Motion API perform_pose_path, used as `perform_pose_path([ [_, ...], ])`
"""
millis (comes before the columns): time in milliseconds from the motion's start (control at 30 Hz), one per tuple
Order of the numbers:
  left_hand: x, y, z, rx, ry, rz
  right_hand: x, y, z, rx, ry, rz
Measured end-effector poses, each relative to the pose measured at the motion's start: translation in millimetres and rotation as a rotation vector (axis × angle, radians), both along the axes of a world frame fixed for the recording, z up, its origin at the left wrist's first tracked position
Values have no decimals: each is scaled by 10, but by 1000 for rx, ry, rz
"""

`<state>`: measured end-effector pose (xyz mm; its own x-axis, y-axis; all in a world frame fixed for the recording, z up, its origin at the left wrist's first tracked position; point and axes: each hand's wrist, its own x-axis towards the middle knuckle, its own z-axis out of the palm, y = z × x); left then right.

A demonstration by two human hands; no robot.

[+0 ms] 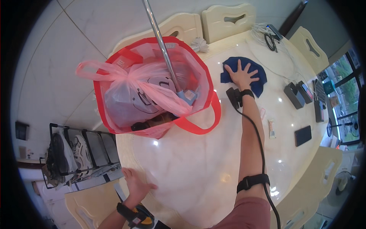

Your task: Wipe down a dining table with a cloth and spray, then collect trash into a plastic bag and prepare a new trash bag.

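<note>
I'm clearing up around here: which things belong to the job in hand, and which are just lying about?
Apparently in the job:
- dark blue cloth, spread beneath the right grip
- tabletop under it

Lying about, untouched:
- red-edged shopping bag
- black smartphone
- small wrapped packet

Left of centre, a red-trimmed bag [100, 101] bulges with a pink plastic sack [129, 91], a metal pole [162, 45] slanting out! Lower left, shoes [80, 150] crowd a black rack [90, 150]; right, a dark phone [303, 136] lies flat; upper right, white cables [260, 29] tangle.
</note>
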<state>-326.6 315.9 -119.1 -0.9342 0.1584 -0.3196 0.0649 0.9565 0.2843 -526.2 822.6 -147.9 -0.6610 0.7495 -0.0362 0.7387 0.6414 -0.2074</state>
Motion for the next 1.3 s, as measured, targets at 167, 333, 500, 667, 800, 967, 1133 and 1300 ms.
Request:
perform_pose_path([
  [167,-27,2,-45,-3,-45,-27,-43,-94,-37,21,-12,424],
  [333,-46,-56,-71,-76,40,-95,461,-481,-264,145,137,284],
  [500,-83,-121,-133,-132,24,-117,1366,-1271,-217,161,342,233],
  [667,-3,-52,-34,-81,-24,-72,2446,-2153,-55,178,393,217],
  [800,301,-280,-196,91,211,-72,3333,-3087,-3,96,340,307],
  [967,1267,-373,-53,282,260,-242,4593,-4062,142,12,276,499],
  [1133,2178,-362,220,595,172,-456,5665,-4501,271,-51,263,637],
  [1300,2867,-403,237,607,167,-575,6469,-4547,67,-116,280,709],
])
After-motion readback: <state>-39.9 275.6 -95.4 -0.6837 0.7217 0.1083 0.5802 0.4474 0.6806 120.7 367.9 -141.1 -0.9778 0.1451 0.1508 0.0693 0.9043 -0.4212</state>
